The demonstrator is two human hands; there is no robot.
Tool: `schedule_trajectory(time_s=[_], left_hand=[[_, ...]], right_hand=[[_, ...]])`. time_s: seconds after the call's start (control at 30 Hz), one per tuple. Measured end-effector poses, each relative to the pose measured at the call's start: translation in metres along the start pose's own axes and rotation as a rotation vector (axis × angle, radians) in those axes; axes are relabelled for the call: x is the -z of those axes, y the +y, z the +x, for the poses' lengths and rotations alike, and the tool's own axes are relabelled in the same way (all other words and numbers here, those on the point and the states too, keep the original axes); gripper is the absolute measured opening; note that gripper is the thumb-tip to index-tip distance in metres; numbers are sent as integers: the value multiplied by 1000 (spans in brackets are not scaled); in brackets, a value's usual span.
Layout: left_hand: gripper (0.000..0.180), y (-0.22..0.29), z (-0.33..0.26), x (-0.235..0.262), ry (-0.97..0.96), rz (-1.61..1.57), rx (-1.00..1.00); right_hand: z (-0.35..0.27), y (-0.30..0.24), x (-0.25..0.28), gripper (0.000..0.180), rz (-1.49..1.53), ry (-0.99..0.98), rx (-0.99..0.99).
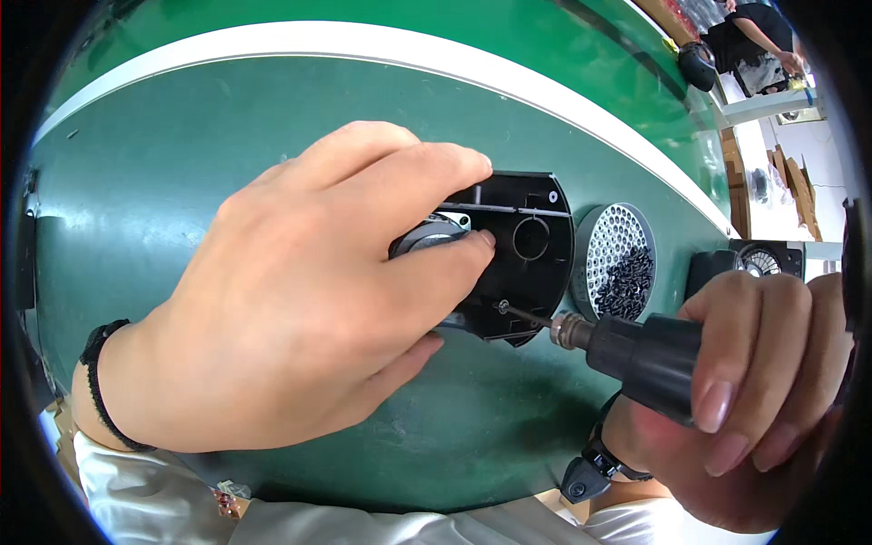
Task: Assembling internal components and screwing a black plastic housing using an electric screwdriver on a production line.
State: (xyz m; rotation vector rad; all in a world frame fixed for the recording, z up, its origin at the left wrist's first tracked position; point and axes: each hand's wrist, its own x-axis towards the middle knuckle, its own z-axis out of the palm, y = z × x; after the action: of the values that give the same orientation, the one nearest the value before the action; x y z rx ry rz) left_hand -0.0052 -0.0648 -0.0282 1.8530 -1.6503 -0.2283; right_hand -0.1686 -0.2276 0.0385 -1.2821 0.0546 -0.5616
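Both of my hands are busy on one spot. My left hand (291, 291) lies spread over the black plastic housing (527, 250), fingers pressing it down onto the green mat (182, 163), with the fingertips closed around a round grey part (427, 238) seated in it. My right hand (754, 363) is clamped tight around the black electric screwdriver (645, 354), and its thin bit (525, 315) slants left and away to a small screw (500, 306) at the near edge of the housing.

As I judge it, the risk sits in that angle. The bit meets the screw on a slant rather than square, so it could ride out of the head and skid across the plastic, or toward my left fingertips, which lie just beside the screw. If my left hand eases its pressure, the housing could turn under the driver and shift the grey part off its seat.

The housing lies between my hands, mostly under the left one, its right half bare with a round hole showing. Just right of it stands a round perforated tray (616, 259) with dark screws heaped in it, and farther right a small black fan unit (758, 261). At the far right another person (758, 41) is working at a different bench
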Motion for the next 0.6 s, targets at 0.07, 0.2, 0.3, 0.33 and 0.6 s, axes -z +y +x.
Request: schedule_trajectory(time_s=[0.07, 0.2, 0.3, 0.33, 0.6], left_hand=[[63, -1, 5, 0, 6, 28, -78], [59, -27, 5, -16, 187, 119, -315], [56, -9, 4, -2, 62, -37, -94], [57, -10, 4, -3, 71, -36, -111], [56, -14, 2, -6, 120, -63, -128]], right_hand=[[0, 6, 1, 27, -94, -50, -35], [0, 18, -2, 24, -87, -68, -52], [3, 22, 0, 25, -81, -75, -38], [4, 22, 1, 25, -82, -77, -45], [8, 34, -2, 26, -84, -103, 23]])
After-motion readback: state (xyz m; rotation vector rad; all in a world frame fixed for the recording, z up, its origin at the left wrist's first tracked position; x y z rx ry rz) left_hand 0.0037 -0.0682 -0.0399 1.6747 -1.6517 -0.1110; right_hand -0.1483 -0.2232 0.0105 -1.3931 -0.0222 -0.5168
